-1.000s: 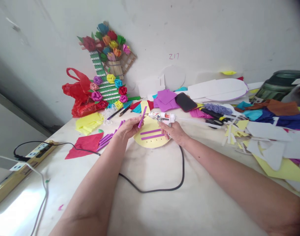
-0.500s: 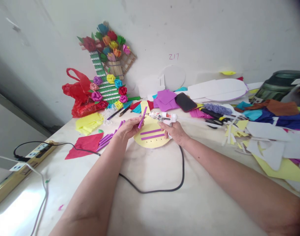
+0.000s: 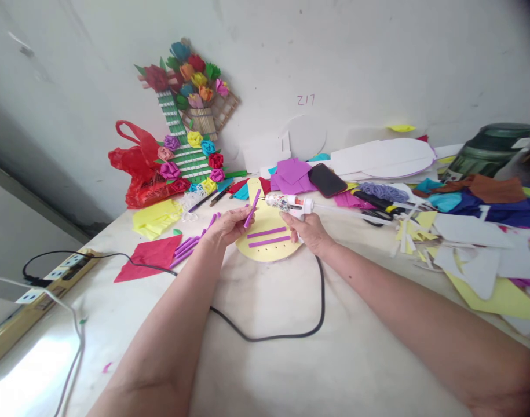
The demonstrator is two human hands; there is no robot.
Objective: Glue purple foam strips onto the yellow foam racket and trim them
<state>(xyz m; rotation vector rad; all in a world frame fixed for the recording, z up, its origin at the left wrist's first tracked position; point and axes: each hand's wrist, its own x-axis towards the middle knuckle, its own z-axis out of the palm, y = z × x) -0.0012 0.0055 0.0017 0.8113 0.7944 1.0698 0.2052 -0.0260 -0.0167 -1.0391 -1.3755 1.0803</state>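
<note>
The left hand (image 3: pixel 232 227) held a purple paper stick (image 3: pixel 254 205) in a narrow pinch between thumb and fingers. The stick was tilted, upper end toward the table's back edge, over the yellow card cutout (image 3: pixel 271 255). The right hand (image 3: pixel 312 233) was wrapped around the handle of a white patterned hot glue gun (image 3: pixel 286 202). The nozzle pointed at the purple paper stick; contact between them could not be determined. A translucent glue stick (image 3: pixel 351 212) protruded from the rear of the gun.

The yellow card cutout lay flat on the table (image 3: pixel 265 376), narrow neck toward the back edge, rounded end toward the front. Two purple strips (image 3: pixel 267 233) lay across the rounded end, side by side and apart, behind a row of small holes.

Purple paper rolls (image 3: pixel 187 248) lay between the left hand and the table's left edge, partly over a red paper sheet (image 3: pixel 145 260). A power strip (image 3: pixel 56 281) ran along that edge. A black cable (image 3: pixel 286 336) passed beneath the left forearm and curved up to the right hand. A red plastic bag (image 3: pixel 138 156) sat at the back left corner. Near the back edge, a smartphone (image 3: pixel 328 180) lay against purple paper sheets (image 3: pixel 293 175).
</note>
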